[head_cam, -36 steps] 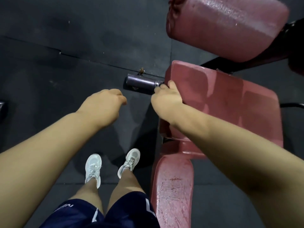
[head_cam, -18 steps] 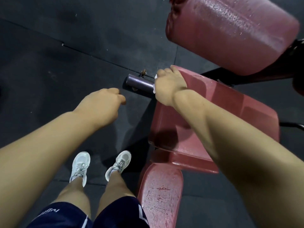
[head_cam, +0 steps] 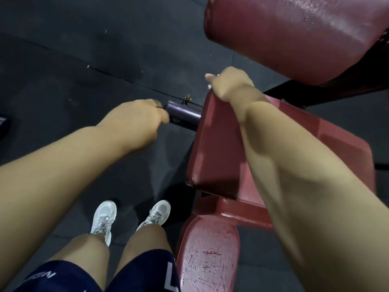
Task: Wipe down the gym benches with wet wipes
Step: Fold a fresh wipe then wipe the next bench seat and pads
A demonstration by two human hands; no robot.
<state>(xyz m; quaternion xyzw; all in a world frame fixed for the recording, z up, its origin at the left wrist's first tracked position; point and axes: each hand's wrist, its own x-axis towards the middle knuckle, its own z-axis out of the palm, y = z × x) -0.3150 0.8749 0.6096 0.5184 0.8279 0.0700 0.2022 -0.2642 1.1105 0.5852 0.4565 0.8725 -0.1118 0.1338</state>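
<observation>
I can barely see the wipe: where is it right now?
In the head view, the wet wipe is a white sliver under the right hand, at the far left corner of the middle red pad, just past the metal peg.

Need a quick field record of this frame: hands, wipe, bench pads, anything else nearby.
right hand: on far corner of middle pad, gripping wipe
wipe: mostly hidden; white scrap shows by the fingers
left hand: curled, at end of metal peg; contact unclear
other pads: upper pad, lower pad, both red, lower scuffed
</observation>
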